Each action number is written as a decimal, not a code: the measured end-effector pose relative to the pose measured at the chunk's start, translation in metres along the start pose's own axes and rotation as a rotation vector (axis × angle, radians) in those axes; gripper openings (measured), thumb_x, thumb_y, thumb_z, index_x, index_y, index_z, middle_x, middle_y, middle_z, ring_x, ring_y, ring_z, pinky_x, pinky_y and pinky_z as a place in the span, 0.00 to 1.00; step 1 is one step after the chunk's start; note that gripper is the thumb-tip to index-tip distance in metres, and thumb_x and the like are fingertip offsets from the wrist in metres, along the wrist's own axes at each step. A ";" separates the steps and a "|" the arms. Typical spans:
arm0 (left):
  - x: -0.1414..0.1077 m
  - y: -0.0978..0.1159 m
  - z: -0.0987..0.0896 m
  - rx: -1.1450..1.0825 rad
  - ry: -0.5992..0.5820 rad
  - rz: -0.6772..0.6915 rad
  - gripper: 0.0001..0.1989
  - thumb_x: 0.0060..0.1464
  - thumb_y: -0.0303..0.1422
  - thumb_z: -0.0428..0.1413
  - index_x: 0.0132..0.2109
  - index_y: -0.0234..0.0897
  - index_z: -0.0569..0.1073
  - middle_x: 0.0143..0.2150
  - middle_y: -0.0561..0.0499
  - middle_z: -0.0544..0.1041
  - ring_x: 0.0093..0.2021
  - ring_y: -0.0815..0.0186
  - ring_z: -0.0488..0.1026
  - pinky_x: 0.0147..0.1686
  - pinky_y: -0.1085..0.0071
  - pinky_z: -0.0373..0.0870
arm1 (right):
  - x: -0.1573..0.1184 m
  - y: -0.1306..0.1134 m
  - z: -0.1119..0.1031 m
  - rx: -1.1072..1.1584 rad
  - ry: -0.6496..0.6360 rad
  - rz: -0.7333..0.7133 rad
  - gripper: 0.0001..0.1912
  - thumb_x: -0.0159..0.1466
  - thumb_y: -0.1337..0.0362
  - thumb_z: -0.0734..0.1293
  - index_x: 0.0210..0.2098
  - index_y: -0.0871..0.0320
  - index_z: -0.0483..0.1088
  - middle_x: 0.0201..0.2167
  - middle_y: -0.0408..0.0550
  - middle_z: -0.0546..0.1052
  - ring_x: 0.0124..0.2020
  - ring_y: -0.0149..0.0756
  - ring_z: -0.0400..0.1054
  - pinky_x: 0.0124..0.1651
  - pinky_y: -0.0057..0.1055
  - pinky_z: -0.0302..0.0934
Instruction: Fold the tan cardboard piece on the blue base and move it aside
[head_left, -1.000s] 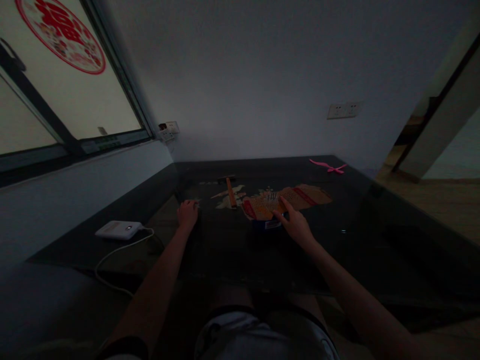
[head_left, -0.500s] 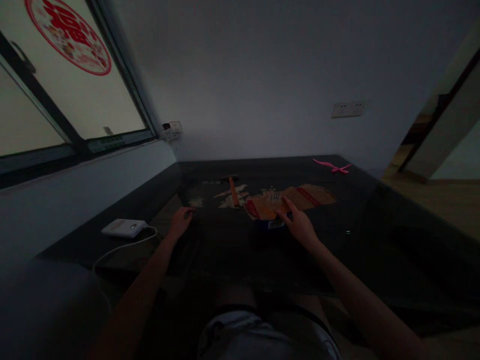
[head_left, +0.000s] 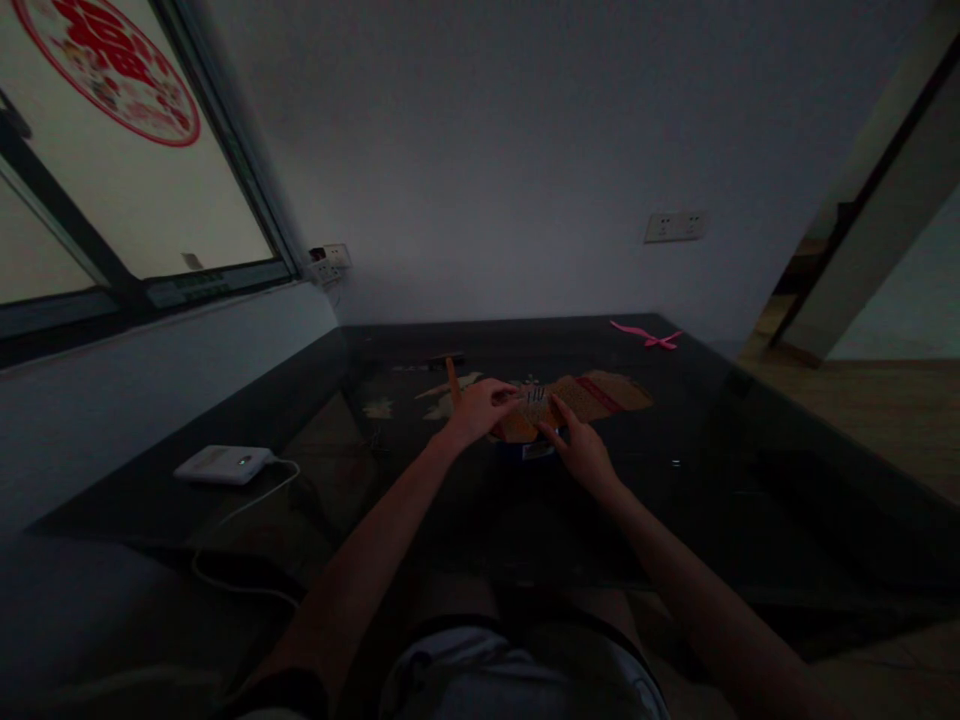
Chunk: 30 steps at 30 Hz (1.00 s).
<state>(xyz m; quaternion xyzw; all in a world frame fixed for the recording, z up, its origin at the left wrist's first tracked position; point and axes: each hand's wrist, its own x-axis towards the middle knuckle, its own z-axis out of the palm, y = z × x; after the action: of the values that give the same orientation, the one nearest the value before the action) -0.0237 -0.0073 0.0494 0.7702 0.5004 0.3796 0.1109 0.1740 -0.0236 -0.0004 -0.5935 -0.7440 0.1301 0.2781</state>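
Observation:
A brown cardboard piece (head_left: 604,393) with a red stripe lies over a dark blue box (head_left: 536,451). Several thin upright nails (head_left: 535,395) stand in the cardboard. My left hand (head_left: 480,408) is at the cardboard's left part, beside the nails, thumb and fingers pinched together; whatever is between the fingertips is too small and dark to make out. On the near edge, right of the nails, rest the spread fingers of my right hand (head_left: 581,450). A hammer (head_left: 452,378) with an orange-brown handle lies just behind my left hand, which hides the handle's end.
The dark glossy table (head_left: 450,510) meets a wall at the back. A white power bank (head_left: 225,464) with a white cable lies at the left. Pink ribbon-like strips (head_left: 651,340) lie at the far right. Small thin things (head_left: 375,443), hard to make out, lie left of my left hand.
My left hand has moved right, from the bare table at the left to the cardboard beside the nails. My right hand has stayed on the cardboard's near edge. The view has shifted slightly.

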 end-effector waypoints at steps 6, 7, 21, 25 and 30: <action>0.029 0.011 0.030 0.153 -0.114 -0.097 0.09 0.50 0.29 0.57 0.40 0.36 0.79 0.38 0.46 0.79 0.38 0.63 0.74 0.39 0.70 0.67 | -0.002 -0.003 -0.002 0.014 -0.005 -0.003 0.34 0.63 0.46 0.56 0.64 0.53 0.51 0.46 0.58 0.74 0.45 0.47 0.70 0.43 0.37 0.61; 0.030 0.010 0.030 0.165 -0.113 -0.090 0.09 0.50 0.30 0.57 0.39 0.37 0.79 0.37 0.46 0.79 0.38 0.63 0.74 0.39 0.70 0.67 | -0.002 -0.003 -0.002 0.017 -0.006 -0.006 0.34 0.63 0.46 0.56 0.64 0.53 0.51 0.47 0.58 0.74 0.46 0.47 0.70 0.43 0.37 0.61; 0.025 0.008 0.032 -0.017 0.051 -0.162 0.09 0.52 0.34 0.56 0.36 0.35 0.79 0.35 0.48 0.80 0.35 0.66 0.74 0.37 0.73 0.66 | -0.001 -0.005 -0.005 -0.022 -0.017 0.022 0.34 0.62 0.45 0.56 0.64 0.51 0.50 0.48 0.57 0.74 0.46 0.49 0.69 0.43 0.39 0.61; 0.025 0.007 0.031 -0.026 0.075 -0.140 0.08 0.51 0.33 0.57 0.35 0.35 0.79 0.35 0.48 0.80 0.36 0.65 0.74 0.38 0.73 0.66 | 0.000 -0.005 -0.006 -0.032 -0.024 0.033 0.34 0.62 0.45 0.55 0.64 0.50 0.50 0.49 0.57 0.73 0.46 0.49 0.69 0.43 0.38 0.61; 0.027 0.006 0.029 -0.117 0.072 -0.190 0.08 0.50 0.32 0.57 0.34 0.34 0.79 0.33 0.48 0.80 0.35 0.66 0.74 0.38 0.72 0.66 | 0.001 -0.005 -0.006 -0.037 -0.041 0.035 0.34 0.62 0.44 0.55 0.64 0.51 0.50 0.48 0.57 0.74 0.43 0.48 0.71 0.41 0.37 0.61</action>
<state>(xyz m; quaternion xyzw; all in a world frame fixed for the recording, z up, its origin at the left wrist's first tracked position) 0.0065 0.0192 0.0455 0.6973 0.5518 0.4234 0.1732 0.1731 -0.0254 0.0078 -0.6086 -0.7414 0.1332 0.2492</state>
